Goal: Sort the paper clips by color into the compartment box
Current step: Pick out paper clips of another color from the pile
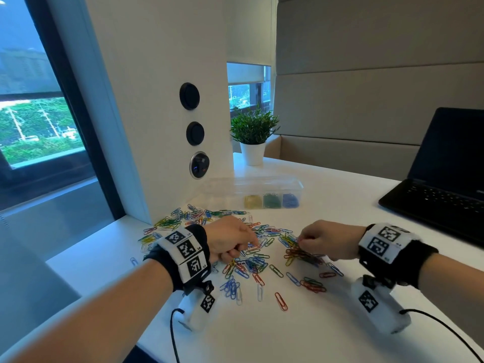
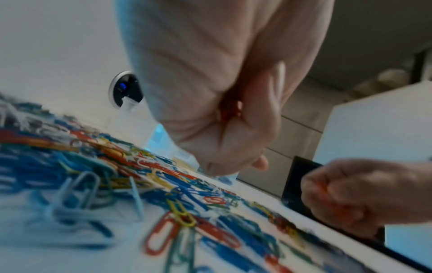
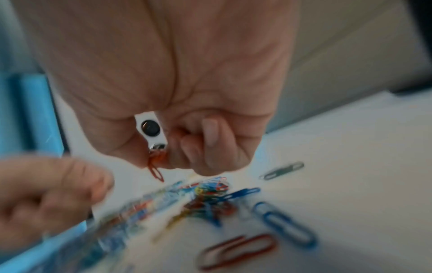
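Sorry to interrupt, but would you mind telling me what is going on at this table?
A person is sorting a pile of paper clips by color. Both hands are over the pile: the right hand pinches red clips, and the left hand also appears to hold red ones. The compartment box already holds yellow, green and blue clips.

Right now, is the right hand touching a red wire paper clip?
Touching. The right wrist view shows the right hand with curled fingers pinching a red wire paper clip, whose loop hangs out below the fingertips, above the white table.
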The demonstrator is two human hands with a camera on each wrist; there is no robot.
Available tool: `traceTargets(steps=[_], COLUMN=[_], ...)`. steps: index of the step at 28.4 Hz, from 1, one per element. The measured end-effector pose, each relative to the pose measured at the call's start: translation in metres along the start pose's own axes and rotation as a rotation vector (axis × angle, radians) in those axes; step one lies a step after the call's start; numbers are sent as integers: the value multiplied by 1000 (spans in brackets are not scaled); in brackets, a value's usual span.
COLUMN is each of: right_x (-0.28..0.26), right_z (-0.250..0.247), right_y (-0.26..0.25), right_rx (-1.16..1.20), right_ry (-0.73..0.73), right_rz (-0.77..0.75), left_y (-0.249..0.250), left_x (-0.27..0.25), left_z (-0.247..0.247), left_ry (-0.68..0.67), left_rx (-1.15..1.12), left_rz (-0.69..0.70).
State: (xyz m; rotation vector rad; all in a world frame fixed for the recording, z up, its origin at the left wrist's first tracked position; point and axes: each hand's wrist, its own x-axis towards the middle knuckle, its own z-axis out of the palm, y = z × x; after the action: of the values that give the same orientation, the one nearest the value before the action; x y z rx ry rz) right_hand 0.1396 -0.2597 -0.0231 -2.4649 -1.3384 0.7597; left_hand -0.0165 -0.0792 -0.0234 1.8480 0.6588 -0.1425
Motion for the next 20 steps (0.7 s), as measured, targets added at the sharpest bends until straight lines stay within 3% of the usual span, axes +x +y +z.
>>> traceTargets(steps=[2, 5, 9, 13, 20], right_x=[-4, -15, -28, -32, -36], right_z=[0, 3, 4, 9, 12], right_y=[3, 0, -3, -2, 5], right_rx=[479, 1119, 1541, 1546, 1039], right_ry=[-27, -82, -98, -98, 32], right_rz=[78, 185, 214, 230, 256], left_y=[0, 7, 14, 11, 10], left_x=[-5, -15, -26, -27, -24], left_z=[5, 17, 38, 55, 60], left_ry=[-36, -84, -201, -225, -182], left_rx=[193, 545, 804, 913, 1050], left_rz=[46, 224, 322, 379, 364])
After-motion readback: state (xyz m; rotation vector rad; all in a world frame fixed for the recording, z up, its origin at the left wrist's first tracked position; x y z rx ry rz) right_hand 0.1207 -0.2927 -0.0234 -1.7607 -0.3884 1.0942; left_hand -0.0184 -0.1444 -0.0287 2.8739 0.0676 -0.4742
